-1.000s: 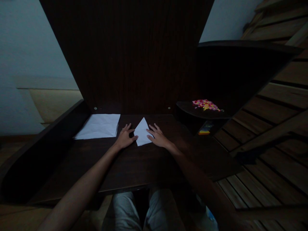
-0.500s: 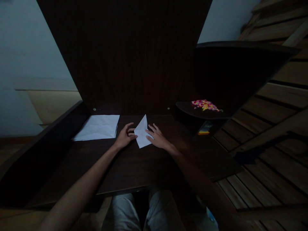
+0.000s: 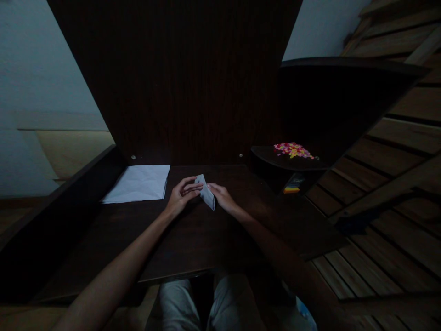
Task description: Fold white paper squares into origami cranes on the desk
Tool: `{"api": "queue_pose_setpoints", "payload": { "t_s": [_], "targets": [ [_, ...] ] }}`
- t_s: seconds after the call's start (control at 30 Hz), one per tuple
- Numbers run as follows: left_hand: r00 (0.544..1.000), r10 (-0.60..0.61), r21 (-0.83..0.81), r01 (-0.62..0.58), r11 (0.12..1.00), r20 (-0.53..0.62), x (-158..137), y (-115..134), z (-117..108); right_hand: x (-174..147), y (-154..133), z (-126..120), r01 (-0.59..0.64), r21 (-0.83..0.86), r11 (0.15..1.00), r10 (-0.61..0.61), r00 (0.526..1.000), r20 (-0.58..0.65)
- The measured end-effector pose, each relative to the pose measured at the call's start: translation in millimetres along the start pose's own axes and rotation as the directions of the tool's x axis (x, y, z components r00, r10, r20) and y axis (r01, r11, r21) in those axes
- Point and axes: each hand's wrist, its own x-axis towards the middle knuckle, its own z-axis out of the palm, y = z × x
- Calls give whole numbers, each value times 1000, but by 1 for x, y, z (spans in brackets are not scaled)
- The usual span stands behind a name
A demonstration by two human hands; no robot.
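Observation:
A small folded sheet of white paper [image 3: 207,196] is tilted up off the dark desk [image 3: 182,243], its near corner pointing toward me. My left hand [image 3: 182,194] has its fingers on the left face of the folded paper, thumb below and fingers above. On the other side, my right hand [image 3: 222,196] grips the paper's right edge, with the fingertips partly hidden behind it. Both forearms reach in over the front of the desk.
A stack of white paper sheets [image 3: 138,184] lies at the desk's back left, by the raised side panel [image 3: 69,193]. On a small corner shelf [image 3: 265,156] at right is a heap of pink, red and yellow bits [image 3: 294,150]. Wooden slats [image 3: 396,257] stand farther right.
The paper lay flatter as a wide kite shape; now it is raised, tilted and looks narrower. My fingers were spread on and beside it and have closed in around it.

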Motion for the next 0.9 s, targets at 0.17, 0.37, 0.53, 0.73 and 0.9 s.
{"api": "queue_pose_setpoints", "payload": {
  "t_s": [0.17, 0.37, 0.53, 0.73, 0.9],
  "targets": [
    [993, 84, 128, -94, 987, 81, -3, 0, 1, 1, 0, -4, -214, 419, 882, 231, 973, 12],
    [978, 179, 560, -89, 824, -106, 0, -6, -2, 2, 5, -10, -217, 371, 903, 236, 972, -8],
    [978, 45, 821, 146, 552, -204, 4, -13, -10, 2, 13, -12, -156, -44, 987, 150, 982, -118],
    [985, -71, 930, 171, 325, -156, 4, -21, -15, -3, 10, -17, 67, -655, 753, -105, 994, -19],
    [972, -100, 939, 233, 254, -214, 7, -25, -17, -6, 3, -22, 158, -762, 628, -55, 986, 160]
  ]
}}
